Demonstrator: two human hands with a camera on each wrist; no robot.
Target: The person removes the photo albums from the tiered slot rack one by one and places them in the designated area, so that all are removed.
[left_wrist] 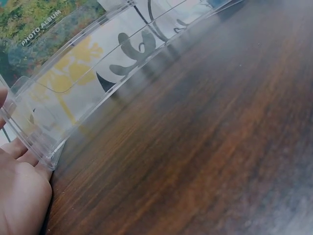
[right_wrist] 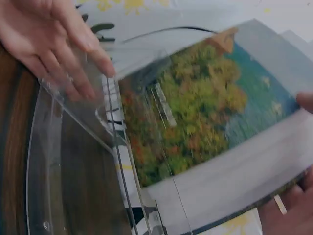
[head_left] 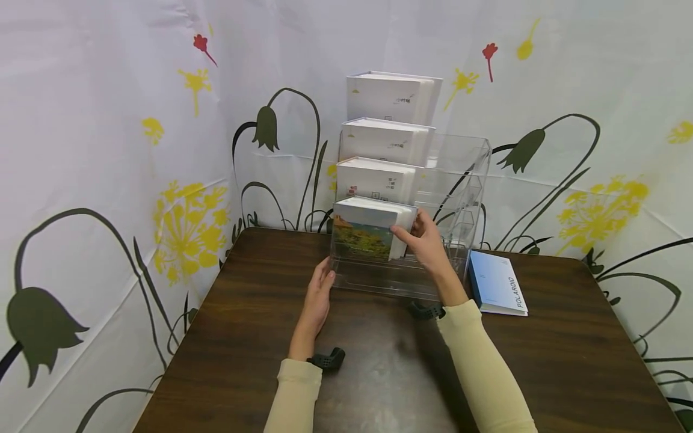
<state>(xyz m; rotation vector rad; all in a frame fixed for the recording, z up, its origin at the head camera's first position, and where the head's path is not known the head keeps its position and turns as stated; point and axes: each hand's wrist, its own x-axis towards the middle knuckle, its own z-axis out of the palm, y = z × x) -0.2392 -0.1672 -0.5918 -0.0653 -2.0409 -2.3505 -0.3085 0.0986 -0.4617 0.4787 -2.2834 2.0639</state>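
A photo album (head_left: 361, 237) with an autumn-tree and blue-water cover stands in the lowest front tier of a clear stepped acrylic rack (head_left: 461, 150). My right hand (head_left: 431, 245) grips this album at its right side, thumb on the front cover and fingers behind; in the right wrist view only bits of that hand show at the right edge. At the rack's lower left corner, my left hand (head_left: 317, 300) rests against the side wall with fairly straight fingers (right_wrist: 68, 78). Through the clear plastic, the words PHOTO ALBUM show on the cover in the left wrist view.
Behind the front album, three white albums rise in steps: a low one (head_left: 373, 180), a middle one (head_left: 379, 141) and a top one (head_left: 381, 102). A blue POLARDIO album (head_left: 498, 282) lies on the dark wooden table (head_left: 373, 385), right of the rack. Flowered cloth hangs behind.
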